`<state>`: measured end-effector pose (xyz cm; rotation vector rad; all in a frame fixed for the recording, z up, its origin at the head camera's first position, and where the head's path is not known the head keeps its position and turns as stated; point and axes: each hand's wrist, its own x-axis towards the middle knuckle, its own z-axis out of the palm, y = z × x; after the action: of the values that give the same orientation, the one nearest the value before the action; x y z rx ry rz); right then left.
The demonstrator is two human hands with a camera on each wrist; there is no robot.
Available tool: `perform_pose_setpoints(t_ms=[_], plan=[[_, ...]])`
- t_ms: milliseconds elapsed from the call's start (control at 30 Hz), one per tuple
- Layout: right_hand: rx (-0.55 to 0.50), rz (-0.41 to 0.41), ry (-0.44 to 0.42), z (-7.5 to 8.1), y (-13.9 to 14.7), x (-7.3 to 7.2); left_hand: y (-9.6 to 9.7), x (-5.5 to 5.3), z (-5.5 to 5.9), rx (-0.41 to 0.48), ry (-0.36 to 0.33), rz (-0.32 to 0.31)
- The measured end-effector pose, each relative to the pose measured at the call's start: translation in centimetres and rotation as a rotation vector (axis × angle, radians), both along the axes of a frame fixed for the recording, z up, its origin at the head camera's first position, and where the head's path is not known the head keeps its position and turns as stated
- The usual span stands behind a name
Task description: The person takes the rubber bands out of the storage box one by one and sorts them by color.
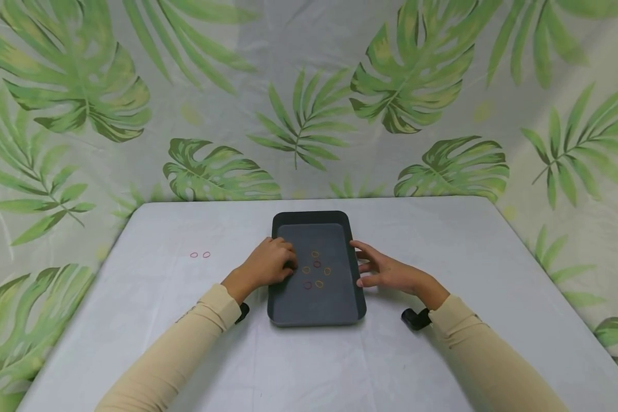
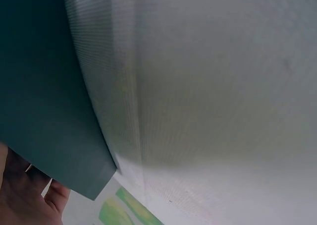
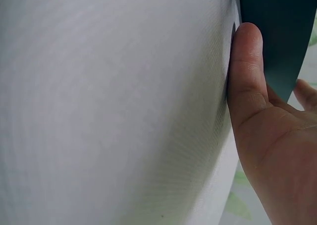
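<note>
A dark grey rectangular tray (image 1: 316, 312) sits on the table. Several thin rubber bands lie loose on its floor, among them a yellow band (image 1: 319, 284) and a red band (image 1: 308, 285). My left hand (image 1: 268, 262) reaches over the tray's left wall with bent fingers pointing down inside; its fingertips are hidden, so I cannot tell whether they pinch a band. Along the outer right wall rests my right hand (image 1: 388, 272), fingers spread and fairly straight. In the right wrist view its thumb (image 3: 246, 61) lies against that wall.
Left of the tray, two more red rubber bands (image 1: 206, 254) lie side by side on the white tablecloth (image 1: 149, 297). A leaf-patterned curtain (image 1: 309, 103) hangs behind the table's far edge. Dark wrist cameras (image 1: 416, 319) are strapped below both sleeves.
</note>
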<state>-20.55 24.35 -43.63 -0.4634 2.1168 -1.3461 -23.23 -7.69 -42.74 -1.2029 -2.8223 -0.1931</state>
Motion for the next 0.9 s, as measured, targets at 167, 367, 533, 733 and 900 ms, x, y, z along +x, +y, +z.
perform_pose_setpoints(t_ms=[167, 367, 533, 733, 900], plan=[[0.005, 0.003, 0.005, 0.1, 0.0, 0.0, 0.0, 0.0, 0.0, -0.002, 0.012, -0.004], [0.015, -0.003, 0.005, 0.2, -0.1, 0.1, -0.1, -0.2, -0.2, 0.015, -0.007, 0.001], [0.006, 0.004, -0.003, 0.2, 0.0, 0.0, -0.2, -0.6, 0.0, 0.073, -0.056, 0.003], [0.007, 0.011, -0.005, 0.1, 0.0, -0.1, -0.4, -0.7, 0.9, 0.177, -0.123, 0.008], [0.011, 0.008, -0.003, 0.1, 0.0, -0.1, -0.9, -0.5, 2.1, 0.292, -0.132, 0.026]])
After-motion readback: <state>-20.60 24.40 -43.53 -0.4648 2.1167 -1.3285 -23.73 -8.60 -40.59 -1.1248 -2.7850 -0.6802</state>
